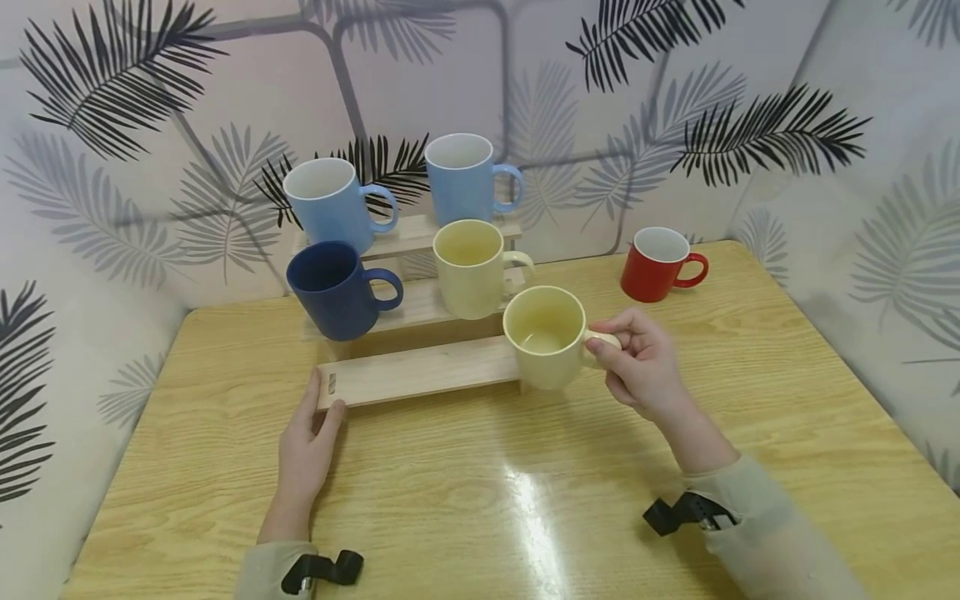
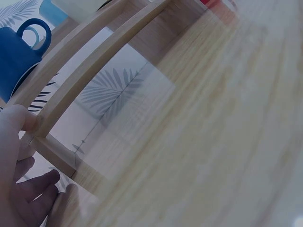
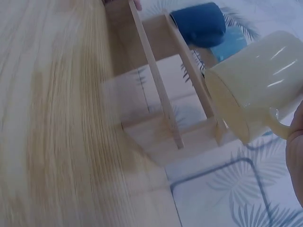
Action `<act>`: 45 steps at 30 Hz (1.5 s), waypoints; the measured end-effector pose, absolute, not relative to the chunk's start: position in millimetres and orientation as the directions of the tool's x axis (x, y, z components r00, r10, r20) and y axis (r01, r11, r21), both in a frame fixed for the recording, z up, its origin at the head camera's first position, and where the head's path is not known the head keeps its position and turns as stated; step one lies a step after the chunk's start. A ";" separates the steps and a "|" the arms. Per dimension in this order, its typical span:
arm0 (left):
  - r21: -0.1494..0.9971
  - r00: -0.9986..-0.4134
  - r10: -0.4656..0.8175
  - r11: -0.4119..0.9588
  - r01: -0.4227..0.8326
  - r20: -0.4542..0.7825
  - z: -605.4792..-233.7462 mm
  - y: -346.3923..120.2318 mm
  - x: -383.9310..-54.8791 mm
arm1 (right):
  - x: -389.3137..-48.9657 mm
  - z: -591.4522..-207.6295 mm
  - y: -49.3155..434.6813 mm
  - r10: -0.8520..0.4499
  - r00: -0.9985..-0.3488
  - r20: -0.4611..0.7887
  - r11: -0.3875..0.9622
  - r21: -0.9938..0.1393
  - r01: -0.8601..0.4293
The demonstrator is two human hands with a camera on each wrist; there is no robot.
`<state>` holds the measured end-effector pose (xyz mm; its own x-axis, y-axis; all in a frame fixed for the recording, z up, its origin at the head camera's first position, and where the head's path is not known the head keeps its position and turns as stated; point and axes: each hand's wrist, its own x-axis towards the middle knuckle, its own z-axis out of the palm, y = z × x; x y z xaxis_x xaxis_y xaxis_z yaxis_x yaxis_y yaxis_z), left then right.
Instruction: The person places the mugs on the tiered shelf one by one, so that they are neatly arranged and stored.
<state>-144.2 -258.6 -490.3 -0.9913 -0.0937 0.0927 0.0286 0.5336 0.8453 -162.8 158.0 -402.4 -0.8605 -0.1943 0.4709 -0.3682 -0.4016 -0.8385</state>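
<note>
My right hand (image 1: 641, 362) pinches the handle of a pale yellow mug (image 1: 546, 337) between thumb and fingers. The mug is upright, in front of the right end of a stepped wooden rack (image 1: 420, 372); in the right wrist view the yellow mug (image 3: 260, 80) appears lifted above the lowest board. At the rack's left end, my left hand (image 1: 307, 442) grips the lowest board, thumb at its front edge. On the middle step stand a dark blue mug (image 1: 333, 292) and a second yellow mug (image 1: 471, 271). Two light blue mugs, one left (image 1: 333, 204) and one right (image 1: 463, 179), occupy the top step.
A red mug (image 1: 654, 265) with a white inside stands on the wooden table (image 1: 450, 500) at the back right. Behind the rack rises a wall (image 1: 570, 108) patterned with leaves. A black strap mount (image 1: 690, 512) is on the right sleeve, another (image 1: 322, 569) on the left.
</note>
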 end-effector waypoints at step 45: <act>0.862 -0.987 -0.118 0.506 0.034 0.108 -488.5 -259.0 -145.0 | -208.6 -430.1 -28.2 -0.440 -0.864 0.245 -0.410 -0.911 -0.049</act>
